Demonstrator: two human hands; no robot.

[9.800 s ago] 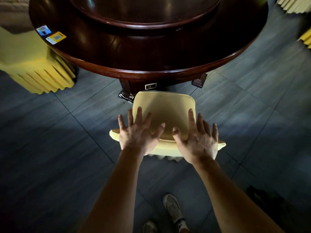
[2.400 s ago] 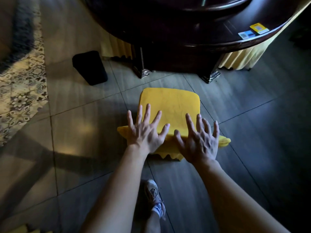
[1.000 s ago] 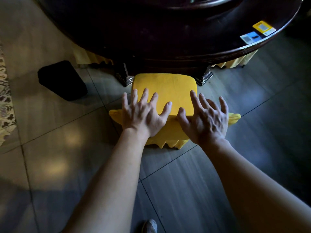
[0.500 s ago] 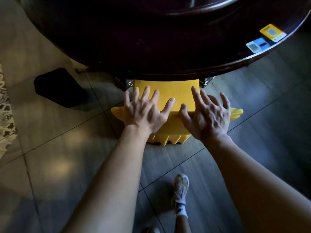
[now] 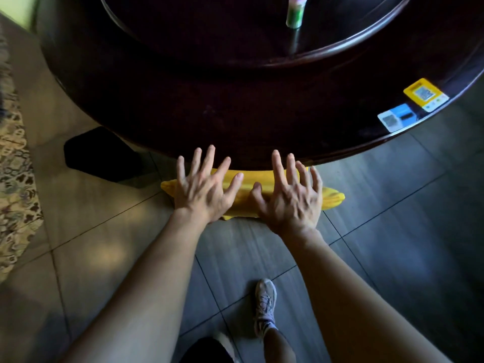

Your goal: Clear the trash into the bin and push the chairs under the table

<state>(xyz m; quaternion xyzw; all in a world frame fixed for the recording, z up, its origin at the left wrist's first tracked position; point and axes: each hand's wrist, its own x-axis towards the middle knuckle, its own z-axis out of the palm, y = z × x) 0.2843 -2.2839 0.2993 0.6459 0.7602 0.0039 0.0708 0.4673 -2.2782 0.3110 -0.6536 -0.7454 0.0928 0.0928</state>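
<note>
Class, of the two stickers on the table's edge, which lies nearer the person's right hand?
The blue-and-white sticker. The yellow sticker lies beyond it, farther along the rim of the table from the right hand.

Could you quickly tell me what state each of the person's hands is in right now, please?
Left hand: open, fingers spread, palm resting on the yellow chair back.
Right hand: open, fingers spread, palm resting on the same chair back.

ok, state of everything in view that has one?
Chair: almost fully under the table, only its back edge showing.
Left hand: open, flat on chair.
Right hand: open, flat on chair.
Bottle: upright on table.
Black bin: on floor, left of chair.
</note>
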